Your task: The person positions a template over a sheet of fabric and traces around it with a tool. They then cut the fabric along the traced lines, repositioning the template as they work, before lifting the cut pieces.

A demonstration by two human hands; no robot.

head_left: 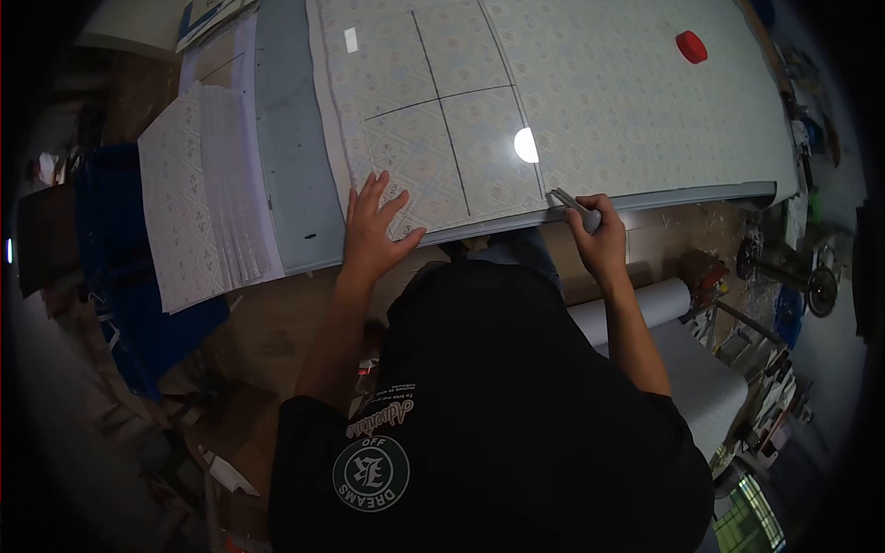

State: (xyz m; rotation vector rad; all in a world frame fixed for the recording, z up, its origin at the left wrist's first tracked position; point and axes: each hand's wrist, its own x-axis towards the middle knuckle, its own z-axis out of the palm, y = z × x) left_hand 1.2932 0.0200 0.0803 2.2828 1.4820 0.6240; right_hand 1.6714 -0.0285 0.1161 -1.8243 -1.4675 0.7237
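Note:
A pale sheet with a small printed pattern (pixel 636 120) covers much of the table, and dark straight lines cross on its left half. My left hand (pixel 373 230) lies with spread fingers on the sheet's near left corner. My right hand (pixel 599 235) is closed around a grey utility knife (pixel 578 210) at the near edge. The knife's tip points at the lower end of a long dark line on the sheet. Part of the handle is hidden in my fingers.
A red round cap (pixel 691 47) lies on the sheet at the far right. To the left, a stack of patterned sheets (pixel 184 184) rests beside the grey table surface (pixel 297 157). Below right are large rolls of material (pixel 636 309). Blue cloth (pixel 111 249) hangs at the left.

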